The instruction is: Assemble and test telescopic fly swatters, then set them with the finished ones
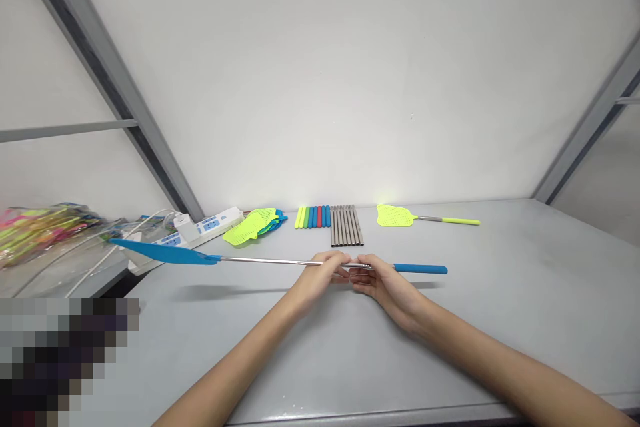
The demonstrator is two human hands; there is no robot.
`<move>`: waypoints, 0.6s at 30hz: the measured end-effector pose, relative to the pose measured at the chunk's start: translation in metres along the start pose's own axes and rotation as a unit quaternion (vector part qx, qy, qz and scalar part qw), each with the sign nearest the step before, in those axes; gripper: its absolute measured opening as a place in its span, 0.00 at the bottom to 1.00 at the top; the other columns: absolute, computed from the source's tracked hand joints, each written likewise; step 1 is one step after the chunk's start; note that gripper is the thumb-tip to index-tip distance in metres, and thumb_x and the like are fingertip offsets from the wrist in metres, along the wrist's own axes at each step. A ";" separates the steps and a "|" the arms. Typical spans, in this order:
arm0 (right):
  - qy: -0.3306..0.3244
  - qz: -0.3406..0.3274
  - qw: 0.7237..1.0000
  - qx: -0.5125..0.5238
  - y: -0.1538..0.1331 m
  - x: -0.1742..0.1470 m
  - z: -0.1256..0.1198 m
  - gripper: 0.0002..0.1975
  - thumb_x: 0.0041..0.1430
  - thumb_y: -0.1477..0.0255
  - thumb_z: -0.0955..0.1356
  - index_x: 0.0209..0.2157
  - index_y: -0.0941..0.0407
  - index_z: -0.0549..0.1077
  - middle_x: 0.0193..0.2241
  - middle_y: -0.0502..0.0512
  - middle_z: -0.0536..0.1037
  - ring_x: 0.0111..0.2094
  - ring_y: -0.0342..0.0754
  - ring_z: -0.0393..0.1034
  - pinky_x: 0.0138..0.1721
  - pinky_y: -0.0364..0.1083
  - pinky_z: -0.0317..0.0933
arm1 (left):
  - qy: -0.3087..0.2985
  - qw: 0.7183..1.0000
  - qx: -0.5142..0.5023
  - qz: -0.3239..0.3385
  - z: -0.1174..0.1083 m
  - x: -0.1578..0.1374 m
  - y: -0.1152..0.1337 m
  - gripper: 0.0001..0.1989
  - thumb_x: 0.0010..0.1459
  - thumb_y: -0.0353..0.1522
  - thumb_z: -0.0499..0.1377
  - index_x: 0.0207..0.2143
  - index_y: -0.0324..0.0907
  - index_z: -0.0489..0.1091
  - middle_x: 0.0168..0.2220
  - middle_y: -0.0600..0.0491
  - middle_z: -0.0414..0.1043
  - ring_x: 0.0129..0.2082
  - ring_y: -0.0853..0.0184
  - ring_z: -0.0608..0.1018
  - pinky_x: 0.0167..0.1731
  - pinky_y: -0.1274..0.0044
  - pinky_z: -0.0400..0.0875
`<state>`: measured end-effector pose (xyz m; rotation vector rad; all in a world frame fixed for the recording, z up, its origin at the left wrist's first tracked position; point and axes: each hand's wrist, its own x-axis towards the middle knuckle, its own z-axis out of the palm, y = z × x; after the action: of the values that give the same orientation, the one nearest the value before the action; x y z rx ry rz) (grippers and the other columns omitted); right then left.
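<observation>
A fly swatter with a blue head (167, 253), a thin extended metal rod and a blue grip (421, 269) is held level above the table, its head to the left. My left hand (324, 269) is closed around the rod near its middle. Just right of it, my right hand (376, 278) grips the thicker metal tube beside the blue grip. The two hands almost touch. Behind them lie several metal tubes (347, 225) side by side and a row of coloured grips (313, 217).
A yellow fly swatter (395, 216) lies at the back right. Loose yellow and blue swatter heads (255, 227) are piled at the back left, near a white power strip (213, 225) with cables. Bagged colourful items (50, 227) sit at far left. A wall closes the table's (525, 293) back.
</observation>
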<state>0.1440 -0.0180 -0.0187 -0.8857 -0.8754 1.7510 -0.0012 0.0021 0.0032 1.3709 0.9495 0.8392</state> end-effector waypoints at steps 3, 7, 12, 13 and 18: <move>0.011 0.011 1.000 0.004 0.004 0.002 -0.002 0.10 0.49 0.65 0.65 0.30 0.58 0.72 0.31 0.55 0.72 0.39 0.49 0.64 0.46 0.49 0.55 | 0.015 1.000 0.006 -0.005 -0.002 0.001 -0.002 0.11 0.50 0.36 0.51 0.28 0.38 0.70 0.33 0.50 0.67 0.34 0.64 0.70 0.37 0.72 0.66; 0.009 0.016 1.000 0.012 0.005 0.004 -0.003 0.11 0.49 0.65 0.65 0.30 0.58 0.72 0.32 0.56 0.72 0.39 0.49 0.64 0.45 0.48 0.55 | 0.015 1.000 0.003 -0.005 -0.002 0.000 -0.002 0.11 0.49 0.36 0.51 0.28 0.39 0.70 0.33 0.51 0.68 0.35 0.64 0.71 0.38 0.72 0.66; 0.007 0.015 1.000 0.020 0.004 0.003 0.000 0.10 0.49 0.66 0.65 0.30 0.58 0.72 0.31 0.55 0.72 0.39 0.48 0.65 0.45 0.47 0.55 | 0.018 1.000 -0.002 -0.004 -0.001 -0.001 0.000 0.11 0.49 0.36 0.52 0.27 0.40 0.69 0.34 0.51 0.68 0.35 0.64 0.71 0.38 0.72 0.66; 0.008 0.016 1.000 0.021 0.004 0.003 0.000 0.10 0.49 0.66 0.65 0.30 0.58 0.71 0.31 0.55 0.72 0.39 0.48 0.65 0.45 0.47 0.55 | 0.017 1.000 -0.003 -0.004 0.000 -0.002 0.000 0.11 0.49 0.37 0.52 0.28 0.40 0.69 0.34 0.51 0.68 0.35 0.64 0.71 0.37 0.72 0.66; 0.014 0.023 0.999 0.022 0.005 0.004 -0.001 0.10 0.48 0.66 0.65 0.29 0.58 0.71 0.31 0.55 0.72 0.39 0.48 0.65 0.45 0.47 0.56 | 0.019 1.000 -0.002 -0.006 0.000 -0.001 -0.001 0.10 0.49 0.36 0.52 0.28 0.40 0.68 0.34 0.52 0.67 0.35 0.64 0.71 0.36 0.72 0.67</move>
<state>0.1413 -0.0156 -0.0239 -0.9061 -0.8015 1.7870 -0.0022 0.0011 0.0022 1.3482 0.9833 0.8615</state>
